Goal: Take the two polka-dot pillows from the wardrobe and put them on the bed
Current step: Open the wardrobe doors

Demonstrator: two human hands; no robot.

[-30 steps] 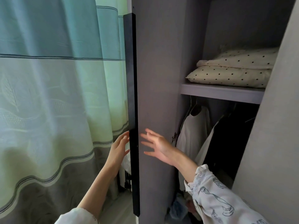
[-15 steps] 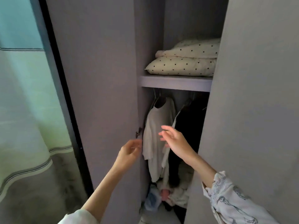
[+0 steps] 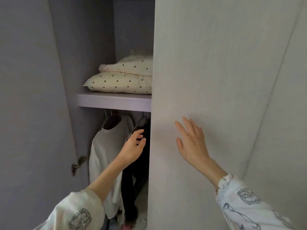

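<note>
Evidently the access step was in hand: neither pillow had yet been touched. Both pillows were noted stacked on the shelf (image 3: 114,101), the upper pillow (image 3: 131,67) lying on the lower pillow (image 3: 119,83), each partly hidden behind the right door (image 3: 207,80). That door was seen across the right part of the opening. The left hand (image 3: 133,147) was recorded below the shelf, empty, fingers loosely curled and near the door's edge, in front of a dark garment (image 3: 137,171). The right hand (image 3: 191,143) was held wide, fingers straight, at the door's face; contact could not be confirmed. A white garment (image 3: 103,146) hung below the shelf, left of the dark one. The next move was judged to call for the door being drawn clear, then both hands being raised to the shelf to take the upper pillow.
</note>
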